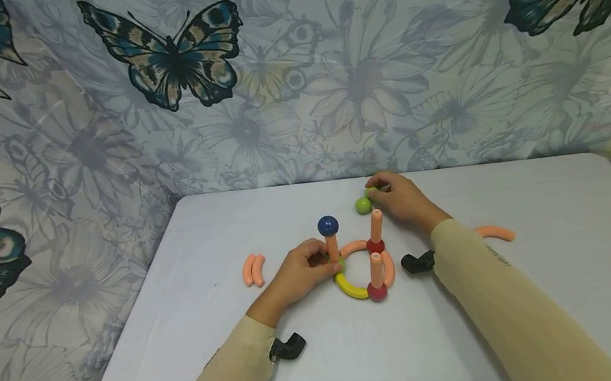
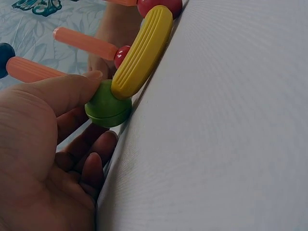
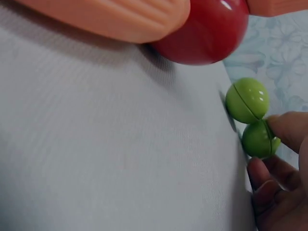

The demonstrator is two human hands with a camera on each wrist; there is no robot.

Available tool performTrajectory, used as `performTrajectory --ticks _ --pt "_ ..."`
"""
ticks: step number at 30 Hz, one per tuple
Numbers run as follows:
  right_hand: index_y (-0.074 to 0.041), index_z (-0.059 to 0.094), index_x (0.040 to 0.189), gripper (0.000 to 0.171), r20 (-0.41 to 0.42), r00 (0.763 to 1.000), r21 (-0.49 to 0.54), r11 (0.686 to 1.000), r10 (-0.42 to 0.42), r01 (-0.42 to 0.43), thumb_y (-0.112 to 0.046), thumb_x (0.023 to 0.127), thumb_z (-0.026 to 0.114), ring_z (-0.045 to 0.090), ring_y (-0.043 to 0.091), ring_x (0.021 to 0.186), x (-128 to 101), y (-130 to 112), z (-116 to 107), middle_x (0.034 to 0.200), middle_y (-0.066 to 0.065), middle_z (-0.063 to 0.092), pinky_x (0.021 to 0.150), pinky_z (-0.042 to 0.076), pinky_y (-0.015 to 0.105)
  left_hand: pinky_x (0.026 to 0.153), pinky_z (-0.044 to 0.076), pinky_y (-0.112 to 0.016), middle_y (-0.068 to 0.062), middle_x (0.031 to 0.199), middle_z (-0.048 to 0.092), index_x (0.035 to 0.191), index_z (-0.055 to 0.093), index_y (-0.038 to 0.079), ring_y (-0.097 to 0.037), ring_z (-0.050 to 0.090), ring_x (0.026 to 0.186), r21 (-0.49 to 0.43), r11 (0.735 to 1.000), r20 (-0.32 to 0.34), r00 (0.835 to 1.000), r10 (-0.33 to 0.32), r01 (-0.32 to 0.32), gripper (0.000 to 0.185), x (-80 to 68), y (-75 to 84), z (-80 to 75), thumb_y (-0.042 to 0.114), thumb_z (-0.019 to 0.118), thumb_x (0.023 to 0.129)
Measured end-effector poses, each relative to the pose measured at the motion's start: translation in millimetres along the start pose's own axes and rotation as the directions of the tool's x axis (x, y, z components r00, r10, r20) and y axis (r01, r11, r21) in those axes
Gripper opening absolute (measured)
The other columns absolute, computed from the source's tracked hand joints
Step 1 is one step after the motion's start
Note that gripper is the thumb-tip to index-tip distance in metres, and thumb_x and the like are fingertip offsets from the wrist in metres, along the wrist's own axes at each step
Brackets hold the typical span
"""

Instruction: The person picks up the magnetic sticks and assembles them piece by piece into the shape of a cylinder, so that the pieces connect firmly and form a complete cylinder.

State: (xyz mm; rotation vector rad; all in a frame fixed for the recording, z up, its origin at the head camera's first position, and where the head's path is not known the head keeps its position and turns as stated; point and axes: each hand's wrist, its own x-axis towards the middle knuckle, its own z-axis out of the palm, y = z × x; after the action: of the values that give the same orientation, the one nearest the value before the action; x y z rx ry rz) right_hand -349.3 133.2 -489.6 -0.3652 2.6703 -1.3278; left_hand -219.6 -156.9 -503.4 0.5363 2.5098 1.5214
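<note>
My left hand (image 1: pixel 303 268) pinches a green ball (image 2: pixel 107 107) at the left corner of a ring-shaped structure of balls and curved bars. A yellow curved bar (image 2: pixel 146 53) joins that ball to a red ball (image 1: pixel 378 291) at the front. Peach curved bars (image 1: pixel 388 269) run along the ring's right and back, meeting at another red ball (image 1: pixel 375 246). Peach sticks (image 1: pixel 377 226) stand upright on the corners; the left one carries a blue ball (image 1: pixel 328 226) on top. Behind the ring, my right hand (image 1: pixel 402 196) pinches a green ball (image 3: pixel 258 139) beside a second green ball (image 3: pixel 247 100).
Two loose peach curved bars (image 1: pixel 258 270) lie side by side left of my left hand. Another peach curved bar (image 1: pixel 496 232) lies beyond the right sleeve. The white table (image 1: pixel 580 284) ends at the back against a butterfly-patterned wall covering (image 1: pixel 287 135).
</note>
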Motion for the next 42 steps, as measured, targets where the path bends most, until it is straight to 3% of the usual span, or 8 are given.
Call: performTrajectory --ticks 8,17,23,30,38,42 --pt "-0.006 0.065 0.135 0.031 -0.020 0.998 -0.026 0.998 0.054 -0.054 -0.026 0.111 0.065 0.057 0.041 0.131 -16.1 7.7 -9.1 0.139 0.020 0.061 0.110 0.043 0.059 0.083 0.051 -0.034 0.004 0.105 0.068 0.114 0.077 0.016 -0.018 0.062 0.096 0.010 1.000 0.002 1.000 -0.008 0.008 0.021 -0.7 1.2 1.1 0.026 0.086 0.098" --pt "-0.005 0.066 0.134 0.034 -0.051 0.997 -0.006 0.998 0.059 -0.060 -0.026 0.108 0.069 0.062 0.036 0.117 -46.3 13.3 -8.9 0.131 0.018 0.065 0.100 0.048 0.053 0.083 0.052 -0.034 0.004 0.105 0.068 0.116 0.077 0.016 -0.018 0.063 0.096 0.017 1.000 0.003 1.000 -0.006 0.006 0.023 -1.2 -1.8 1.0 0.027 0.086 0.098" --pt "-0.003 0.066 0.142 0.045 -0.143 0.987 0.149 0.988 0.068 -0.046 -0.029 0.106 0.072 0.065 0.028 0.104 -69.3 21.7 -8.1 0.133 0.018 0.066 0.086 0.054 0.035 0.084 0.053 -0.034 0.005 0.105 0.068 0.116 0.077 0.016 -0.017 0.064 0.098 0.016 1.000 -0.001 1.000 -0.013 0.013 0.022 -2.4 0.5 1.0 0.027 0.085 0.098" --pt "-0.008 0.066 0.144 0.052 -0.129 0.988 0.291 0.956 0.085 -0.044 -0.042 0.106 0.073 0.067 0.023 0.110 -82.0 15.5 -16.2 0.141 0.013 0.062 0.084 0.055 0.027 0.085 0.052 -0.035 0.003 0.105 0.068 0.115 0.077 0.016 -0.019 0.064 0.097 0.009 1.000 -0.009 1.000 -0.014 0.015 0.021 -2.7 4.0 1.3 0.026 0.086 0.098" --pt "0.002 0.059 0.139 0.039 -0.199 0.976 0.437 0.883 -0.088 0.169 -0.020 0.109 0.071 0.070 0.020 0.104 -93.5 -10.2 -25.4 0.129 0.017 0.062 0.089 0.056 0.026 0.084 0.052 -0.035 0.002 0.105 0.068 0.115 0.077 0.016 -0.019 0.064 0.097 0.016 1.000 -0.008 1.000 -0.012 0.012 0.022 -1.6 1.0 1.5 0.026 0.086 0.098" --pt "0.001 0.063 0.139 0.037 -0.204 0.970 0.445 0.870 -0.133 0.213 -0.014 0.107 0.073 0.069 0.023 0.104 -101.9 -28.0 -28.4 0.126 0.014 0.066 0.090 0.056 0.027 0.083 0.052 -0.035 0.002 0.105 0.068 0.115 0.077 0.016 -0.019 0.064 0.096 0.019 1.000 -0.004 1.000 -0.013 0.013 0.022 -0.5 1.1 2.6 0.026 0.086 0.098"
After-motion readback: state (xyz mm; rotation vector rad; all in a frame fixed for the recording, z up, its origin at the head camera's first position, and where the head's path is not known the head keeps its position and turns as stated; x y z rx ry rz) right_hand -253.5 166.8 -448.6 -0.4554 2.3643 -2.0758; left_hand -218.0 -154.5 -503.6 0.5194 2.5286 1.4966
